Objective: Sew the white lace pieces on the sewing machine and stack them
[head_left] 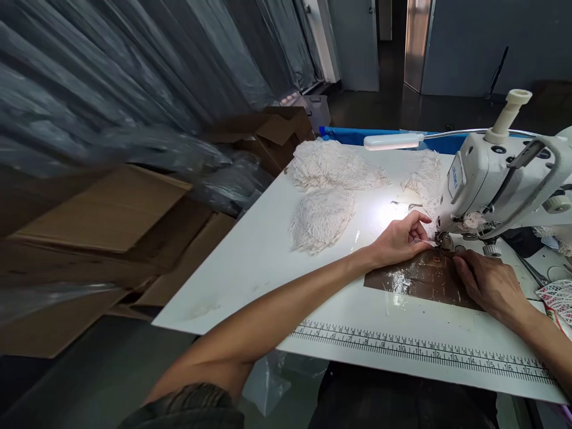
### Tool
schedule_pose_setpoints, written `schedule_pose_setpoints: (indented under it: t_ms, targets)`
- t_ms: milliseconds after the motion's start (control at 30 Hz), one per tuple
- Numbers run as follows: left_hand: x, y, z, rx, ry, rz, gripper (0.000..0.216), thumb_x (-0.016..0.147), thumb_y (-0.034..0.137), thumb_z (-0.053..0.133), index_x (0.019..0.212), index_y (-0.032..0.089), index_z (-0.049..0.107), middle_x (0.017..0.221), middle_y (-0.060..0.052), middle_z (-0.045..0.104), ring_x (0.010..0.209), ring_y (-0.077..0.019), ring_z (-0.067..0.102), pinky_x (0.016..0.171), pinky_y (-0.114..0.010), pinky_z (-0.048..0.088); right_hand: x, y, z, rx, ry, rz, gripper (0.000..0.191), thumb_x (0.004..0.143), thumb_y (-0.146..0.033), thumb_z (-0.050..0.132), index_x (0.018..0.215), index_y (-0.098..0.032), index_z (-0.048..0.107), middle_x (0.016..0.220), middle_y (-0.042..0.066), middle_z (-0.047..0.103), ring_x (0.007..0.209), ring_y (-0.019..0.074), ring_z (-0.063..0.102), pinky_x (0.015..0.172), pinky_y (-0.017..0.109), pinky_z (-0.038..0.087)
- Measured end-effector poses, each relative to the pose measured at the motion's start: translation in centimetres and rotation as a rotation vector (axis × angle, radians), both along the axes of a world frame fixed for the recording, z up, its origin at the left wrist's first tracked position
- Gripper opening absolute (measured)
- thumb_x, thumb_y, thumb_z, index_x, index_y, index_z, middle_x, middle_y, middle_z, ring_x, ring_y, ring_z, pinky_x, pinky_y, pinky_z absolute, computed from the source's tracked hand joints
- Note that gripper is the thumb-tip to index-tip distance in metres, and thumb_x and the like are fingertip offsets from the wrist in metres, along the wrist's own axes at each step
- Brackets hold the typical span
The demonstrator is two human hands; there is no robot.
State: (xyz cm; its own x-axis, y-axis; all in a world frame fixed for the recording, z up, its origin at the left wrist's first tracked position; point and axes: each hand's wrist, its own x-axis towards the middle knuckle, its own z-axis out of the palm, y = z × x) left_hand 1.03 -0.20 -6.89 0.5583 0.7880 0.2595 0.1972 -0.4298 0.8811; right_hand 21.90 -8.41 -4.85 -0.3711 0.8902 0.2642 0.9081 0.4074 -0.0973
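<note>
A white sewing machine (478,173) stands at the right of the table, its needle area brightly lit. Just left of the presser foot, my left hand (402,238) pinches a thin white strip of fabric (424,243) between thumb and fingers. On the other side of the foot is my right hand (489,283), fingers curled and their tips close to the needle. Whatever those fingertips hold, if anything, is too small to make out. Under both hands lies a shiny brown sheet (409,283). White lace (424,179) is heaped behind the needle.
Two piles of white lace, one larger (333,165) and one smaller (322,220), lie on the white table (250,292). A lamp (393,141) reaches over it. A printed ruler (402,350) runs along the front edge. Cardboard boxes (102,208) stand left; scissors (534,271) lie right.
</note>
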Motion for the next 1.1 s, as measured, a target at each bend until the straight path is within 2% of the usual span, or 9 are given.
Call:
schedule_pose_setpoints:
  t_ms: [167, 367, 567, 667, 733, 900, 1100]
  targets:
    - [-0.4, 0.7, -0.1, -0.165, -0.062, -0.097, 0.042, 0.081, 0.021, 0.063, 0.119, 0.011, 0.048, 0.088, -0.007, 0.072, 0.087, -0.015, 0.069, 0.084, -0.033, 0.054, 0.1, 0.3, -0.4, -0.071, -0.092, -0.085, 0.058, 0.101, -0.047, 0.016, 0.094, -0.016, 0.065, 0.062, 0.006, 0.066, 0.05, 0.0183, 0.059, 0.049, 0.028, 0.031]
    - [-0.6, 1.2, -0.2, -0.28, -0.065, -0.122, 0.045, 0.082, 0.023, 0.063, 0.123, 0.01, 0.048, 0.089, -0.008, 0.073, 0.088, -0.0169, 0.071, 0.081, -0.032, 0.056, -0.5, 1.0, -0.7, -0.022, -0.094, -0.075, 0.054, 0.101, -0.046, 0.02, 0.103, -0.016, 0.065, 0.077, 0.007, 0.071, 0.051, 0.0171, 0.059, 0.045, 0.028, 0.022]
    - [-0.8, 1.5, -0.3, -0.329, -0.103, -0.17, 0.061, 0.084, 0.021, 0.064, 0.136, 0.008, 0.036, 0.096, -0.014, 0.072, 0.09, -0.019, 0.071, 0.079, -0.033, 0.056, -1.4, 1.7, -0.9, 0.011, -0.124, -0.113, 0.038, 0.099, -0.037, 0.032, 0.114, -0.018, 0.062, 0.078, 0.008, 0.071, 0.06, 0.0209, 0.062, 0.047, 0.026, 0.022]
    - [-0.7, 1.6, -0.5, -0.355, -0.102, -0.134, 0.058, 0.082, 0.022, 0.067, 0.131, 0.007, 0.041, 0.091, -0.012, 0.073, 0.085, -0.0193, 0.071, 0.076, -0.034, 0.056, -1.8, 1.9, -0.7, 0.104, -0.153, -0.117, 0.039, 0.1, -0.035, 0.03, 0.109, -0.016, 0.063, 0.082, 0.011, 0.07, 0.067, 0.0241, 0.063, 0.048, 0.027, 0.024]
    - [-0.6, 1.7, -0.5, -0.364, -0.086, -0.086, 0.055, 0.08, 0.024, 0.069, 0.126, 0.007, 0.045, 0.087, -0.012, 0.073, 0.082, -0.0198, 0.072, 0.074, -0.033, 0.057, -1.9, 1.7, -0.5, 0.146, -0.184, -0.123, 0.043, 0.1, -0.035, 0.027, 0.105, -0.014, 0.065, 0.075, 0.012, 0.068, 0.064, 0.0242, 0.062, 0.048, 0.028, 0.024]
    - [-0.5, 1.5, -0.6, -0.337, -0.086, -0.053, 0.051, 0.081, 0.025, 0.067, 0.124, 0.007, 0.047, 0.087, -0.012, 0.074, 0.083, -0.0211, 0.072, 0.071, -0.033, 0.058, -2.0, 0.6, -0.7, 0.147, -0.188, -0.135, 0.053, 0.101, -0.041, 0.019, 0.1, -0.014, 0.064, 0.059, 0.007, 0.061, 0.044, 0.0165, 0.048, 0.045, 0.027, 0.017]
    - [-0.4, 1.5, -1.1, -0.328, -0.096, -0.032, 0.049, 0.081, 0.028, 0.065, 0.121, 0.008, 0.046, 0.087, -0.012, 0.074, 0.08, -0.0205, 0.072, 0.066, -0.031, 0.058, -2.3, 0.9, -1.1, 0.113, -0.162, -0.149, 0.05, 0.101, -0.042, 0.021, 0.092, -0.016, 0.063, 0.06, 0.007, 0.06, 0.046, 0.0174, 0.05, 0.044, 0.027, 0.019]
